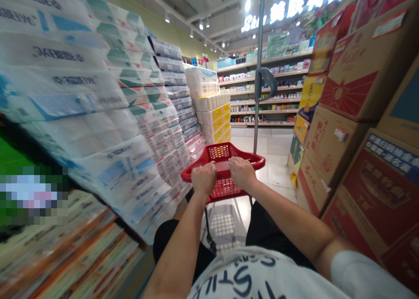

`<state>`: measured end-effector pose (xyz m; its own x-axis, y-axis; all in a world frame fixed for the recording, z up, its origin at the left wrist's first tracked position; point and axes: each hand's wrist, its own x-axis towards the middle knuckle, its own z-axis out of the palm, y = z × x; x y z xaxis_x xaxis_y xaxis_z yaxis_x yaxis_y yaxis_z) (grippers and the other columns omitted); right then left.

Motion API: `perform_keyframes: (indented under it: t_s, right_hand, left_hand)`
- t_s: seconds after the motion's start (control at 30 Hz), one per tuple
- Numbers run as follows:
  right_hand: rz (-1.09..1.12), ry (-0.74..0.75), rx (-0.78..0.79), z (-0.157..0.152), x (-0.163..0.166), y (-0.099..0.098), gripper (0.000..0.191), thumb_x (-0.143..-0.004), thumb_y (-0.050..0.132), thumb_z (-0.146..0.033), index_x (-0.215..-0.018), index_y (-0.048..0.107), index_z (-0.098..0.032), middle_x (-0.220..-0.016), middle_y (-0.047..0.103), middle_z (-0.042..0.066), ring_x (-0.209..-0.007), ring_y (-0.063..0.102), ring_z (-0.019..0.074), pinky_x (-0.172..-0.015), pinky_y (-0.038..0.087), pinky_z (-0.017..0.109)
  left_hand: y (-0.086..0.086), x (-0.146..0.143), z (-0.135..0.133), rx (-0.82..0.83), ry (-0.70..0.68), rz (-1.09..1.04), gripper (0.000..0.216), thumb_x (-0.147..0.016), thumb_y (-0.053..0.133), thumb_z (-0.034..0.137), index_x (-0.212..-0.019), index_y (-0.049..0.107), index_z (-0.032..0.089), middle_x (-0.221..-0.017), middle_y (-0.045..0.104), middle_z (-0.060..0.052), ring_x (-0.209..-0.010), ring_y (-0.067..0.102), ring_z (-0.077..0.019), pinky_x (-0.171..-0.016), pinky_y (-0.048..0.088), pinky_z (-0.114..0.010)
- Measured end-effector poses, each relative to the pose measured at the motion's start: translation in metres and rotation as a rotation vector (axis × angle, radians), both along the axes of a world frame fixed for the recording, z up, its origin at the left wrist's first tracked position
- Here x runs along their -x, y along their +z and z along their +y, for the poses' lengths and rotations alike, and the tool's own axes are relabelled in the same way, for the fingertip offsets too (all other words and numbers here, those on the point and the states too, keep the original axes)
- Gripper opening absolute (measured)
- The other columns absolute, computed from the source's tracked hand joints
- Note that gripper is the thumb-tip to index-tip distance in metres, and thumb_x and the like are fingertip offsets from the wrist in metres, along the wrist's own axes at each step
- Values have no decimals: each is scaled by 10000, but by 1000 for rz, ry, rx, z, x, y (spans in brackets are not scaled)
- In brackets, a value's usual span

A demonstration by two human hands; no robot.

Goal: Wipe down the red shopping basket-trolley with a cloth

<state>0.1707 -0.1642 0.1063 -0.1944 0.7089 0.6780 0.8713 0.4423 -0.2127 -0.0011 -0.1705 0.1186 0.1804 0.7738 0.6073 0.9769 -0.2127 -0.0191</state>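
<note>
A red plastic shopping basket [222, 152] on a wheeled frame stands in front of me in a store aisle. My left hand [203, 179] is closed over the basket's near rim. My right hand [241, 171] grips the same rim right beside it. The basket looks empty inside. A grey upright pole with a curved handle [266, 78] rises behind the basket.
Stacked packs of tissue paper [98, 115] wall the left side of the aisle. Piled cardboard boxes [353, 115] line the right. Shelves of small goods [262, 94] stand at the far end. A tiled floor [275, 159] runs ahead between them.
</note>
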Motion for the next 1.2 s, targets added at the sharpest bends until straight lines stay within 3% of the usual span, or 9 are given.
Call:
perform_keyframes:
  t_s: [0.13, 0.3, 0.53, 0.7, 0.77, 0.9, 0.97, 1.13, 1.2]
  right_hand:
    - [40, 11, -98, -3, 1, -7, 356, -951, 400, -242, -1239, 591, -156, -1327, 568, 102, -1227, 505, 248, -1045, 382, 430]
    - [-23, 199, -268, -9, -6, -20, 374, -952, 391, -190, -1279, 564, -137, -1344, 553, 107, -1296, 445, 238, -1095, 350, 430]
    - [16, 210, 74, 12, 6, 19, 326, -959, 394, -224, -1176, 625, -149, -1152, 672, 98, -1027, 627, 202, -930, 482, 340]
    - [-14, 197, -94, 1, 7, 7, 314, -932, 417, -211, -1155, 624, -139, -1163, 661, 103, -1076, 592, 212, -979, 427, 346]
    - [-59, 170, -89, -3, 7, 9, 283, -923, 425, -212, -1089, 646, -154, -1122, 673, 101, -1047, 603, 212, -950, 434, 342]
    - [-146, 43, 175, 1, 15, 32, 250, -929, 447, -277, -886, 672, -178, -935, 708, 86, -859, 657, 211, -781, 477, 321]
    - [-150, 23, 248, 4, 20, 38, 254, -928, 456, -281, -864, 676, -173, -905, 709, 88, -859, 660, 210, -773, 473, 311]
    - [-77, 47, -5, -5, 26, 17, 255, -928, 436, -222, -1054, 648, -157, -1094, 676, 102, -1028, 610, 206, -938, 418, 329]
    - [-106, 49, -32, -8, 26, 14, 245, -923, 433, -213, -1022, 649, -152, -1086, 674, 108, -1020, 610, 214, -929, 422, 336]
  left_hand:
    - [1, -1, -3, -4, -7, 15, 406, -972, 292, 289, -1218, 599, 190, -1080, 697, -103, -901, 643, -247, -806, 396, -399]
    - [1, 0, -3, -18, 6, -8, 394, -973, 298, 292, -1196, 609, 199, -1073, 701, -91, -905, 647, -225, -815, 397, -385]
    - [-2, -2, 3, -22, 15, -5, 388, -972, 305, 297, -1182, 620, 216, -1090, 701, -70, -893, 656, -217, -799, 419, -385]
    - [-6, -3, -1, -56, 18, -29, 381, -972, 313, 296, -1164, 630, 207, -1083, 706, -66, -879, 659, -216, -800, 417, -394]
    - [-7, -4, -2, -67, 18, -34, 374, -970, 320, 291, -1160, 632, 208, -1074, 708, -63, -875, 659, -218, -801, 414, -399]
    - [-6, -6, -3, -63, 14, -31, 368, -973, 324, 297, -1141, 638, 206, -1072, 709, -61, -880, 655, -218, -794, 409, -392]
    - [-6, -6, -2, -62, 10, -24, 371, -976, 320, 302, -1142, 635, 201, -1081, 706, -61, -882, 654, -221, -786, 409, -391]
    - [-8, -1, -2, -82, -1, -22, 363, -971, 324, 281, -1147, 633, 206, -1052, 713, -57, -863, 652, -227, -784, 405, -404]
    - [-8, 0, -3, -88, -11, -20, 357, -967, 331, 275, -1154, 628, 211, -1052, 711, -64, -865, 650, -226, -788, 403, -404]
